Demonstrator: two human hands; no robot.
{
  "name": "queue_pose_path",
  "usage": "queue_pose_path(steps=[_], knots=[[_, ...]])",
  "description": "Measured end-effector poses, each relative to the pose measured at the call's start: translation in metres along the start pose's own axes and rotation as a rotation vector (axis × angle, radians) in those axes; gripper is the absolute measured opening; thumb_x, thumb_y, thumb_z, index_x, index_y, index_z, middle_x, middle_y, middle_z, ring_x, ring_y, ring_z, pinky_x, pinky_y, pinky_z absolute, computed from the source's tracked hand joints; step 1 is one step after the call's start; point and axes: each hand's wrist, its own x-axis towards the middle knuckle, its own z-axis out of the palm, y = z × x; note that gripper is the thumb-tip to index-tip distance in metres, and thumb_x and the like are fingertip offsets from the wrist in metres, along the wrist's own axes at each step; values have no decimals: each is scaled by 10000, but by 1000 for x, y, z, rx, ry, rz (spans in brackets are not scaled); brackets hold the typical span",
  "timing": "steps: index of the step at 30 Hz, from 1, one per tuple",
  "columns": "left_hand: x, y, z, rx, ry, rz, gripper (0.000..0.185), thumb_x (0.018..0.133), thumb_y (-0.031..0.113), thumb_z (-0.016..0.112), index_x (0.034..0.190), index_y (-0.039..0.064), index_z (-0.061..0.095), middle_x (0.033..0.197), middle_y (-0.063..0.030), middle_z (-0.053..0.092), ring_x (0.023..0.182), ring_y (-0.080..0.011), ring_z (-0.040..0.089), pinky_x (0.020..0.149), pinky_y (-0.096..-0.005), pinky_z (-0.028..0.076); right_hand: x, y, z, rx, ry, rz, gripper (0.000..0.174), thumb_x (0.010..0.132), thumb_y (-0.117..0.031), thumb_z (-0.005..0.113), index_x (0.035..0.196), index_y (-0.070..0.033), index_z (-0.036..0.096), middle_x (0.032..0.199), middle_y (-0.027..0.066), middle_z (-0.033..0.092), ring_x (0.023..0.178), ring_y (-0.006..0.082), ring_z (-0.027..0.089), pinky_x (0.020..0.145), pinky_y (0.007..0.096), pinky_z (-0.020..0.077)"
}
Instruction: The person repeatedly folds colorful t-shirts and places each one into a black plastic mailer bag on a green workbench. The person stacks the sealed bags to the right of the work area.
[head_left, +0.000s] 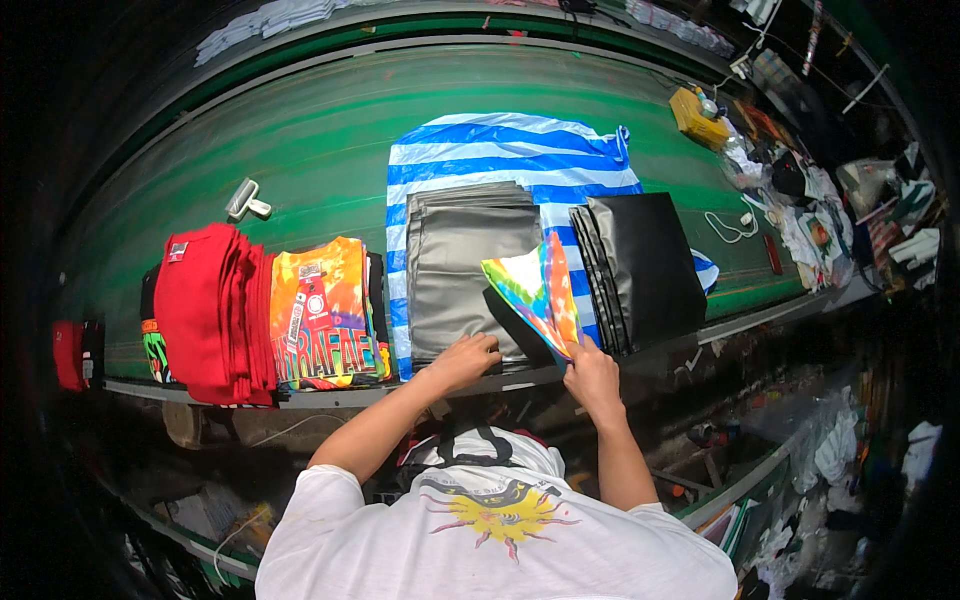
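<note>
My right hand (594, 375) grips the lower end of a folded tie-dye garment (536, 289), which stands tilted above a stack of dark plastic bags (472, 277). Near the front edge of those bags rests my left hand (466, 360), its fingers curled; whether it pinches the top bag I cannot tell. A pile of black plastic packets (649, 262) lies to the right of my right hand. Under both piles spreads a blue-and-white striped plastic sheet (510, 154). Left of the bags are folded tie-dye T-shirts (326, 315) with tags, and beside them a stack of red T-shirts (214, 307).
The green table (315, 142) carries a white-handled lint roller (247, 201) at the left. Toward the right are a yellow container (699, 120), a white cord (731, 229), a dark red object (772, 255) and heaped plastic and cloth scraps (821, 232). Folded white garments (262, 22) line the far side.
</note>
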Motion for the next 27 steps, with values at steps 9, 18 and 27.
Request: queue_pose_path(steps=[9,18,27], knots=[[2,-9,10,-273,62,-60,362,780,-64,654,1125,17,724,1021,-153,636,1001,-378,651,885,-447,542,32,10,-5,34,-23,-80,261,774,-58,657,1020,-52,743,1046,208,694,850,438,712,776,556,569],[14,-10,19,-520,94,-76,325,797,-86,653,1114,-26,694,1007,-178,679,1015,-395,670,852,-442,542,63,-3,12,38,-98,-186,202,778,-43,632,947,-22,741,1001,197,701,851,428,719,774,541,575],[5,22,15,201,32,-41,205,908,150,575,1089,57,607,1069,-160,569,1021,-333,601,848,-448,509,62,-9,22,14,-120,-143,359,752,10,637,1075,-76,769,1042,175,708,883,414,710,816,520,567]])
